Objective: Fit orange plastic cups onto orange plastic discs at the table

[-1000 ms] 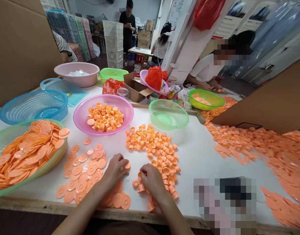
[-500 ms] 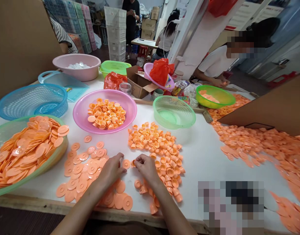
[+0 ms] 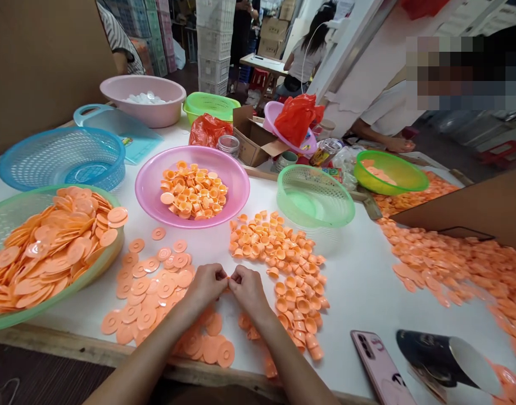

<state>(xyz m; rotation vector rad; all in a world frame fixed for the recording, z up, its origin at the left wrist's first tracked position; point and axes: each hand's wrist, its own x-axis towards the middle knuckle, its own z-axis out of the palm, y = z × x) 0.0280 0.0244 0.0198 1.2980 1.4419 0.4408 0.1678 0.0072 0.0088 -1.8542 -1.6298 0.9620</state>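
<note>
Orange plastic piece (image 3: 228, 279) pinched by left hand (image 3: 206, 287) and right hand (image 3: 248, 291), fingertips (image 3: 222, 275) meeting, forearms (image 3: 148, 351) angled inward

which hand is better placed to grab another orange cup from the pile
Probably the right hand: it sits beside the orange cups, while the left hand is over the flat orange discs. Both meet at a small orange piece.
</note>
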